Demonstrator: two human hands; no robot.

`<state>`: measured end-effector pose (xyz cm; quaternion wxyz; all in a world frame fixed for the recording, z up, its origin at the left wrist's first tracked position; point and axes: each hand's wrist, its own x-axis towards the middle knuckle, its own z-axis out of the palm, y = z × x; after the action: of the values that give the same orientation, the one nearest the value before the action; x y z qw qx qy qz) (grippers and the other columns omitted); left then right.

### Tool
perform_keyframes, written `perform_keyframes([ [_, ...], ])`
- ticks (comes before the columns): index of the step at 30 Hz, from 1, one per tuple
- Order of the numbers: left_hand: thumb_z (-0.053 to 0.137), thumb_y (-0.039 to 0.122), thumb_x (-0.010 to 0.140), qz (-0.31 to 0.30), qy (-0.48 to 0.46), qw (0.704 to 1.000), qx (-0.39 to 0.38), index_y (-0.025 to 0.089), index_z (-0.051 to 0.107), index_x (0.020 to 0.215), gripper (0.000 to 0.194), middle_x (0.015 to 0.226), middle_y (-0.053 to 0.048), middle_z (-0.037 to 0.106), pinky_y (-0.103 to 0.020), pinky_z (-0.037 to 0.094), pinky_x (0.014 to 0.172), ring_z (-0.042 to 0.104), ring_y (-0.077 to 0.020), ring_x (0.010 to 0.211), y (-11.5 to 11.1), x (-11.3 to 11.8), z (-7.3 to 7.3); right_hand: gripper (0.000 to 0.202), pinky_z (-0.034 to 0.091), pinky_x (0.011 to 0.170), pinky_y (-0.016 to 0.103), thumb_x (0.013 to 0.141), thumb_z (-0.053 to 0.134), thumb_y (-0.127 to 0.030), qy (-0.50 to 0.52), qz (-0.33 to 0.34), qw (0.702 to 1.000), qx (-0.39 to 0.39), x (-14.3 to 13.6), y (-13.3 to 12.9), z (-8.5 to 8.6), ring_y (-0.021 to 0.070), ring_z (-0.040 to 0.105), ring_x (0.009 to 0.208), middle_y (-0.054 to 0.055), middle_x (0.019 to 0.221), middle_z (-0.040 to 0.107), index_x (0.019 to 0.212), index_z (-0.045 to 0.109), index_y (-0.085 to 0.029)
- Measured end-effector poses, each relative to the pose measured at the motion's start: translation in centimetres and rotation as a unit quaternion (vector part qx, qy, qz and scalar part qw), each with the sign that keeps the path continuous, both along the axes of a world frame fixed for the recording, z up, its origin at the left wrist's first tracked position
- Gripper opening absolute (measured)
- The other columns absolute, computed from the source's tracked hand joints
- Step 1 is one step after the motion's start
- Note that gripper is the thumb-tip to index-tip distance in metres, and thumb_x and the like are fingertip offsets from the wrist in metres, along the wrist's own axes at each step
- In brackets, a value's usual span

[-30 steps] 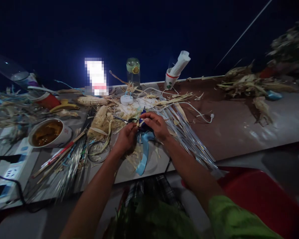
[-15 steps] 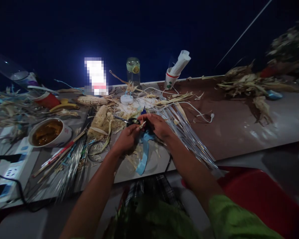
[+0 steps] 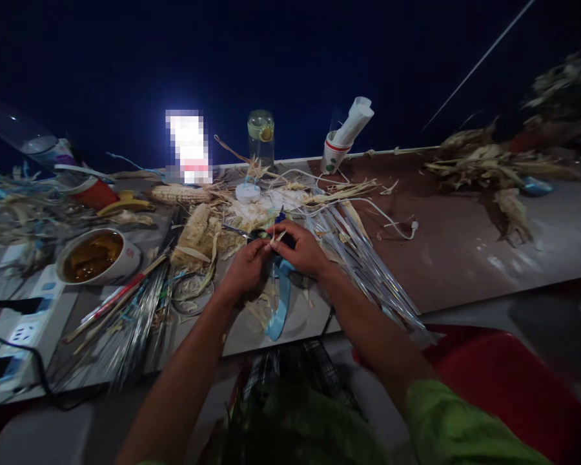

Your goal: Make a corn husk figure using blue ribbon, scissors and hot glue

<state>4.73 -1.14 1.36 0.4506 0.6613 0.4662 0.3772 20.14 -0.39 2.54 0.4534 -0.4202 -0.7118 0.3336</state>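
The left hand (image 3: 247, 263) and the right hand (image 3: 304, 250) are close together over the middle of the near part of the table (image 3: 436, 258). Their fingertips meet and pinch a small, thin, pale yellow strip of dry husk (image 3: 277, 239) between them. The husk strip is up off the table, just above a shiny light blue ribbon (image 3: 281, 303) that hangs down in a curve toward the near edge. Just past the fingers are dark-handled scissors (image 3: 257, 234), partly hidden, and a small dark blue thing (image 3: 280, 216), too covered to tell what it is. To the left of the hands lies a yellow corn cob with fuzzy silk (image 3: 197, 236), and behind it is a paler bare corn cob (image 3: 181, 194). A round white lid-like piece (image 3: 248, 192) sits among dry scraps beyond the hands. Long, shiny clear sticks (image 3: 368, 258) lie slanted on the right, near a white cable (image 3: 390, 221). At the back stand a see-through bottle with a green top (image 3: 261, 139) and a white paper cup with a red stripe (image 3: 334, 154), with rolled white paper in it. A white bowl of brown soup-like stuff (image 3: 99, 256) is far to the left.
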Motion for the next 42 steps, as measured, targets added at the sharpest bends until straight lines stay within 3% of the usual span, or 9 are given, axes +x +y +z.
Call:
perform_keyframes([
  [14, 0.045, 0.032, 0.085, 0.016, 0.051, 0.994, 0.095, 0.017, 0.065, 0.085, 0.025, 0.080, -0.005, 0.063, -0.028, 0.043, 0.070, 0.055, -0.0155, 0.074, -0.3, 0.0, -0.1, 0.024, 0.045, 0.077, 0.027, 0.072, 0.060, -0.027, 0.117, 0.034, 0.985, -0.123, 0.1, 0.0, -0.2, 0.0122, 0.056, 0.079, 0.002, 0.087, 0.062, 0.095, 0.063, -0.017],
  [19, 0.046, 0.040, 0.083, 0.005, -0.025, 1.000, 0.014, 0.017, 0.066, 0.087, 0.030, 0.077, -0.004, 0.063, -0.027, 0.043, 0.067, 0.054, -0.0148, 0.070, -0.2, -0.2, -0.5, 0.036, 0.047, 0.075, 0.029, 0.070, 0.065, -0.038, 0.254, 0.125, 0.934, -0.217, 0.8, 0.0, 0.3, 0.0131, 0.058, 0.078, 0.002, 0.085, 0.063, 0.101, 0.063, -0.018],
  [21, 0.049, 0.044, 0.081, -0.028, -0.059, 0.997, -0.042, 0.017, 0.066, 0.087, 0.033, 0.073, -0.003, 0.060, -0.025, 0.041, 0.061, 0.051, -0.0127, 0.064, -0.2, -0.3, -0.6, 0.036, 0.048, 0.069, 0.027, 0.072, 0.063, -0.044, 0.308, 0.125, 0.908, -0.253, 1.0, 0.1, 0.5, 0.0115, 0.056, 0.069, 0.001, 0.076, 0.061, 0.097, 0.064, -0.017],
  [24, 0.049, 0.047, 0.081, -0.087, -0.087, 0.987, -0.103, 0.016, 0.065, 0.088, 0.036, 0.066, 0.000, 0.054, -0.023, 0.036, 0.053, 0.043, -0.0094, 0.056, -0.2, -0.4, -0.6, 0.032, 0.045, 0.059, 0.022, 0.074, 0.062, -0.043, 0.316, 0.121, 0.894, -0.292, 1.2, 0.2, 0.3, 0.0083, 0.053, 0.059, -0.001, 0.068, 0.057, 0.089, 0.065, -0.016],
  [29, 0.047, 0.047, 0.082, -0.112, -0.052, 0.988, -0.095, 0.014, 0.060, 0.077, 0.036, 0.059, 0.001, 0.045, -0.023, 0.031, 0.051, 0.037, -0.0088, 0.053, -0.3, -0.5, 0.0, 0.025, 0.041, 0.057, 0.021, 0.068, 0.069, -0.036, 0.248, 0.112, 0.917, -0.290, 1.2, 0.4, -0.1, 0.0070, 0.051, 0.057, -0.002, 0.067, 0.059, 0.079, 0.064, -0.015],
  [34, 0.050, 0.038, 0.081, -0.060, -0.024, 0.997, -0.032, 0.017, 0.060, 0.092, 0.026, 0.069, 0.000, 0.055, -0.025, 0.039, 0.060, 0.048, -0.0120, 0.062, -0.3, -0.2, 0.3, 0.025, 0.037, 0.057, 0.020, 0.067, 0.069, -0.038, 0.224, 0.052, 0.946, -0.227, 0.9, 0.6, -0.2, 0.0066, 0.046, 0.057, -0.002, 0.064, 0.058, 0.072, 0.063, -0.014],
  [38, 0.057, 0.026, 0.076, -0.008, -0.050, 0.999, 0.015, 0.017, 0.053, 0.109, 0.035, 0.078, -0.001, 0.059, -0.025, 0.043, 0.065, 0.053, -0.0121, 0.069, -0.3, 0.1, -0.2, 0.023, 0.035, 0.055, 0.020, 0.067, 0.069, -0.037, 0.230, 0.037, 0.949, -0.214, 0.8, 0.6, -0.3, 0.0065, 0.044, 0.056, -0.002, 0.065, 0.058, 0.071, 0.064, -0.015],
  [42, 0.058, 0.021, 0.076, 0.058, -0.029, 0.994, 0.090, 0.017, 0.055, 0.099, 0.023, 0.084, -0.003, 0.061, -0.025, 0.044, 0.067, 0.056, -0.0120, 0.073, -0.1, 0.1, -0.8, 0.022, 0.034, 0.054, 0.020, 0.069, 0.068, -0.037, 0.240, 0.046, 0.948, -0.205, 0.7, 0.7, -0.5, 0.0060, 0.043, 0.054, -0.002, 0.064, 0.057, 0.071, 0.065, -0.015],
])
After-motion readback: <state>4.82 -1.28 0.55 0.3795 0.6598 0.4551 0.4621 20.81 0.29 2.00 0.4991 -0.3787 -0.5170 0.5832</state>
